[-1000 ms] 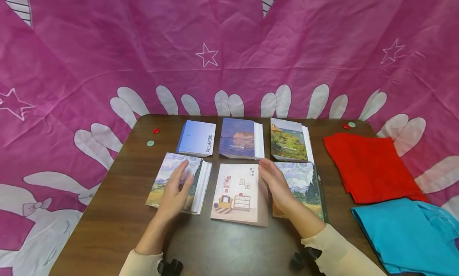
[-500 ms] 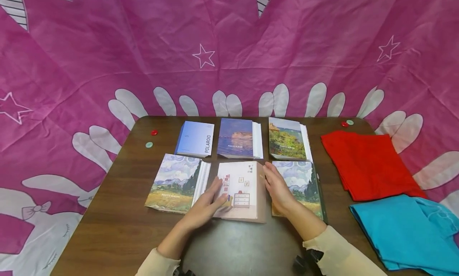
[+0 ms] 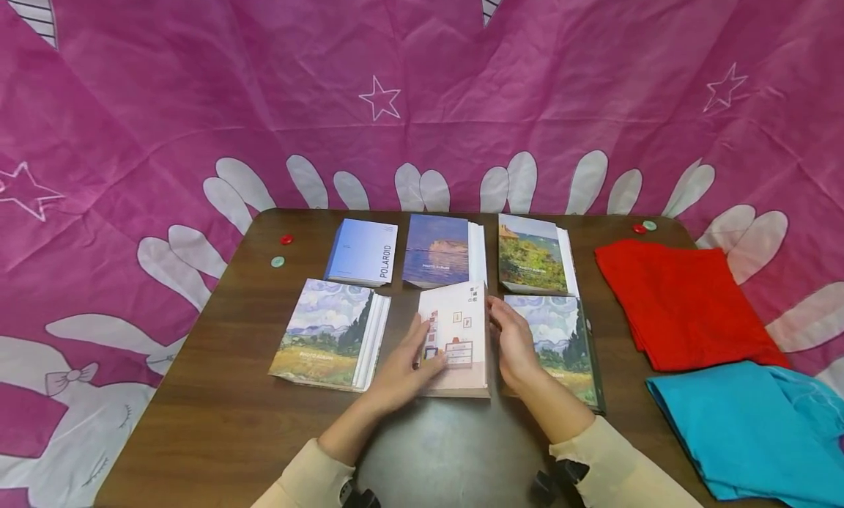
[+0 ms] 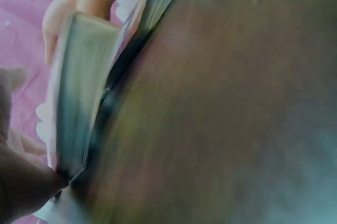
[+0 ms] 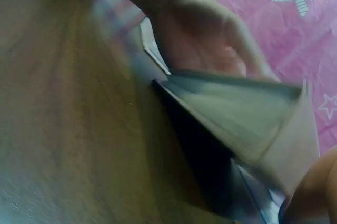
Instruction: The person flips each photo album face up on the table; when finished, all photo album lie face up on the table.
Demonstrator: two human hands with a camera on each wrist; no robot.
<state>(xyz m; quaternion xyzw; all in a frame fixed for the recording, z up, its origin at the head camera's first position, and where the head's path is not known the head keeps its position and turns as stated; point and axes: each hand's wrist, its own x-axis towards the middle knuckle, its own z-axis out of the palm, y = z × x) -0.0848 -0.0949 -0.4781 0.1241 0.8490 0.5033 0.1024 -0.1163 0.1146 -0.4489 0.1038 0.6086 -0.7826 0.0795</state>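
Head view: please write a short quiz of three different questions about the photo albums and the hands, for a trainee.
1. True or false: both hands hold the cream photo album with a drawn room on its cover.
2. How many photo albums lie in the far row on the brown wooden table?
   A. two  B. three  C. four
3. Fill in: the folded red cloth lies farther from the person than the folded ____ cloth.

Key
1. True: left hand at its left edge, right hand at its right edge.
2. B
3. blue

Glossy paper album [image 3: 456, 339], wood table [image 3: 217, 391]
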